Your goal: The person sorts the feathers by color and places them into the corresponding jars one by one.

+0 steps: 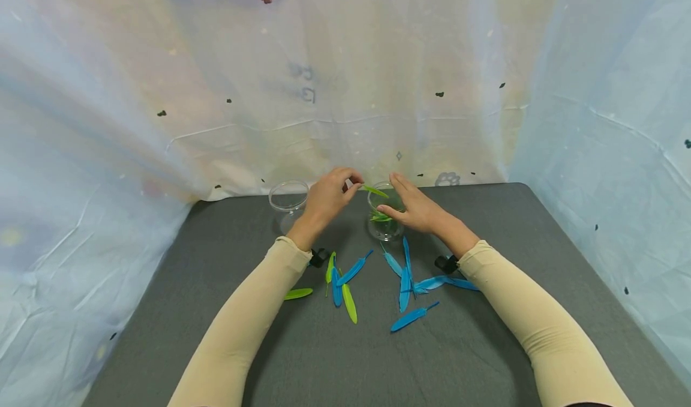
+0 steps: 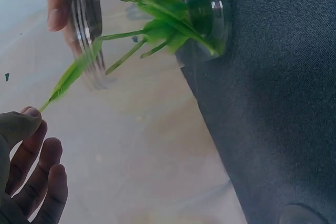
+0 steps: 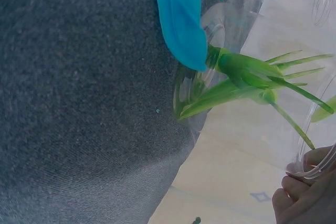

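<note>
My left hand (image 1: 327,198) pinches a green feather (image 2: 72,77) by its thin end between thumb and finger. The feather's broad end reaches over the mouth of a clear jar (image 1: 385,233). Several green feathers (image 3: 244,77) stand inside that jar, quills pointing up towards the rim. My right hand (image 1: 423,211) holds the jar near its rim from the right, thumb at the front and fingers behind. In the right wrist view, fingertips (image 3: 296,182) lie right at the rim.
A second clear jar (image 1: 288,206) stands to the left, beside my left wrist. Loose blue feathers (image 1: 408,320) and green feathers (image 1: 349,304) lie in front of the jars on the grey table (image 1: 345,365). A patterned curtain (image 1: 345,65) hangs behind the table's back edge.
</note>
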A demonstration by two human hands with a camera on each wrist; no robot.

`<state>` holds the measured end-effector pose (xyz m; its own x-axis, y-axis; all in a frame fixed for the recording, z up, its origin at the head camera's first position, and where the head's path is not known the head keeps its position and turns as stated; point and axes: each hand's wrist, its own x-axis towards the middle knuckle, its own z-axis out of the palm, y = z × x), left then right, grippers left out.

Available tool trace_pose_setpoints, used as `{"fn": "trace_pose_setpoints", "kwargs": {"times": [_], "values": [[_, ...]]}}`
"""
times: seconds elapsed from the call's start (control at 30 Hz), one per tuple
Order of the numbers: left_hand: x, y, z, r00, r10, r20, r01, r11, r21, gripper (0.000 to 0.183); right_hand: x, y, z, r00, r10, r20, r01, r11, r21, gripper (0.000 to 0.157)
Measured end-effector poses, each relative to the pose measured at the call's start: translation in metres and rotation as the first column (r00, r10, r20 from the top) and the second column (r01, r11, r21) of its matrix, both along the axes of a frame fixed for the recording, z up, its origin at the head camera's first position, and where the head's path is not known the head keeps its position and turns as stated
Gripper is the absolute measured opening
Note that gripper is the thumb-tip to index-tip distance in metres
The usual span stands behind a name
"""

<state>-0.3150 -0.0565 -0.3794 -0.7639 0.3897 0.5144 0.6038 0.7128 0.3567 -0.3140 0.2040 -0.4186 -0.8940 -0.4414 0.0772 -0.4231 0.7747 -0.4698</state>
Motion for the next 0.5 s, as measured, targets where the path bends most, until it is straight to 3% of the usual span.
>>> {"fn": "trace_pose_setpoints", "kwargs": {"times": [0.5], "values": [[-0.008, 0.017, -0.009, 0.998, -0.001, 0.058, 0.004, 0.999, -0.049, 0.013, 0.0, 0.0, 0.0, 1.0, -0.001, 0.002, 0.001, 1.0, 0.003, 0.103]]}}
